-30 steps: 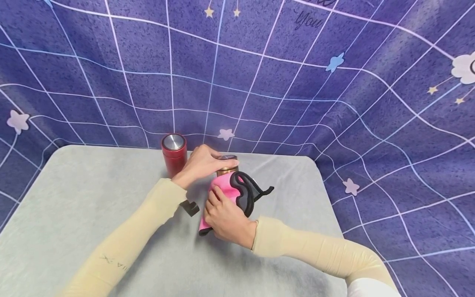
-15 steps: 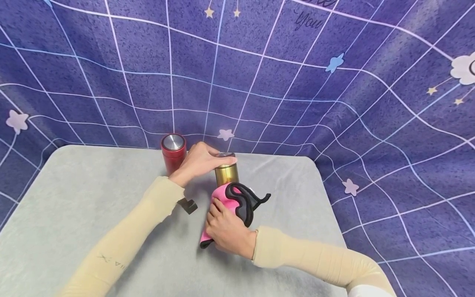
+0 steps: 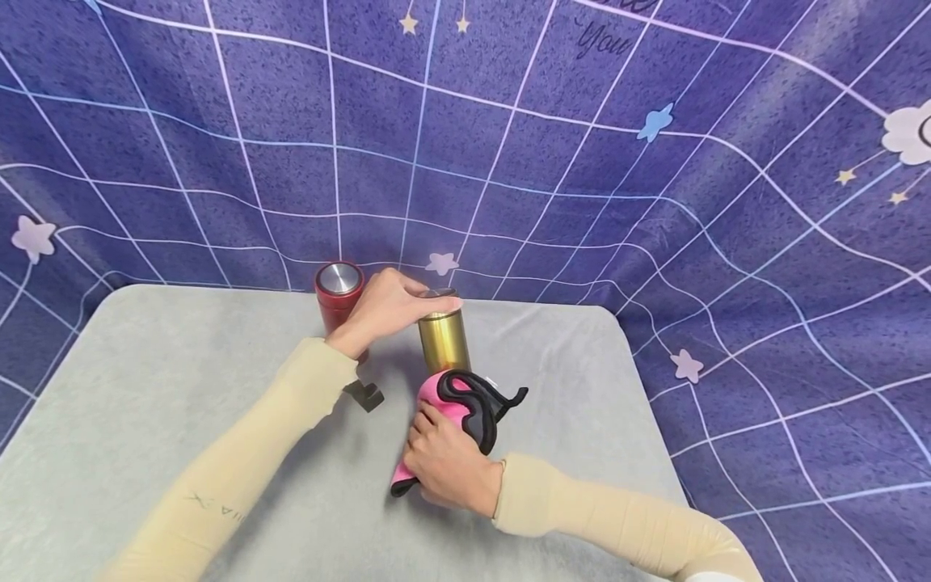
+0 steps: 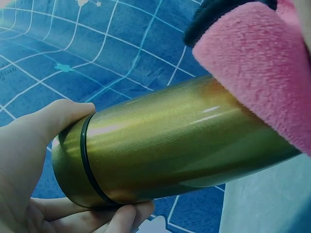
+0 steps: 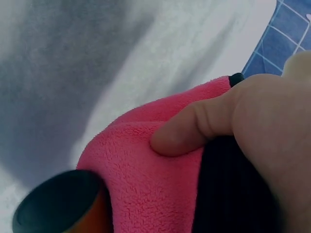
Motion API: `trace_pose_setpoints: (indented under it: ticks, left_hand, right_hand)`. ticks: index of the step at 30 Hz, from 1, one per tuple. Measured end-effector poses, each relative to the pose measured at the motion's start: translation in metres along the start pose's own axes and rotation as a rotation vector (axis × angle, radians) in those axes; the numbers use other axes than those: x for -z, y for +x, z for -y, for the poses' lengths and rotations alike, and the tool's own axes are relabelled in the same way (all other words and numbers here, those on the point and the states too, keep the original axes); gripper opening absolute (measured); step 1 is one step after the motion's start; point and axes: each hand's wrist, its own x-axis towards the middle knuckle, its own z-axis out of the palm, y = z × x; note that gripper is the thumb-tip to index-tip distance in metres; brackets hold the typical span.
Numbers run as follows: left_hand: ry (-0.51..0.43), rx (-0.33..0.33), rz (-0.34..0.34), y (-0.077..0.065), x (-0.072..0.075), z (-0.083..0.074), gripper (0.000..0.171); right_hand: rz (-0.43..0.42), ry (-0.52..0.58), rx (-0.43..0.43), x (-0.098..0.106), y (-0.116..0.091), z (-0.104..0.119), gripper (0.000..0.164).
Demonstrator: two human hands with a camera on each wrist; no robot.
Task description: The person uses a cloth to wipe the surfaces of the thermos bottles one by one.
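My left hand [image 3: 389, 305] grips the lid end of a gold thermos bottle [image 3: 444, 339], thumb on one side and fingers on the other. In the left wrist view the bottle [image 4: 160, 141] has a dark ring below its lid. A fleecy pink cloth with black edging [image 3: 440, 392] wraps the bottle's lower part, and my right hand [image 3: 447, 461] grips it there. The right wrist view shows my thumb pressing on the pink cloth [image 5: 146, 184]. Beside it the dark round base [image 5: 58, 201] pokes out of the cloth.
A red thermos bottle with a silver lid top [image 3: 340, 283] stands behind my left wrist, partly hidden. A small dark piece [image 3: 366, 396] sticks out by the left cuff. The grey-covered table [image 3: 182, 380] ends at a purple gridded curtain [image 3: 465, 162].
My right hand has slid the cloth down toward me along the gold bottle, baring much more of its body. My left hand has shifted slightly away with the lid end.
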Motion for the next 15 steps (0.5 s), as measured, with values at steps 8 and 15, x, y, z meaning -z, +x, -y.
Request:
trace_pose_setpoints:
  ticks: [8,15]
  left_hand:
    - [-0.007,0.009,-0.008,0.0,0.004,-0.002,0.074]
    - [-0.011,0.0,-0.006,-0.001,0.005,-0.005,0.071]
  right_hand:
    - [0.002,0.01,0.017,-0.006,-0.008,0.009,0.023]
    - [-0.001,0.021,0.015,-0.01,-0.014,0.014,0.019]
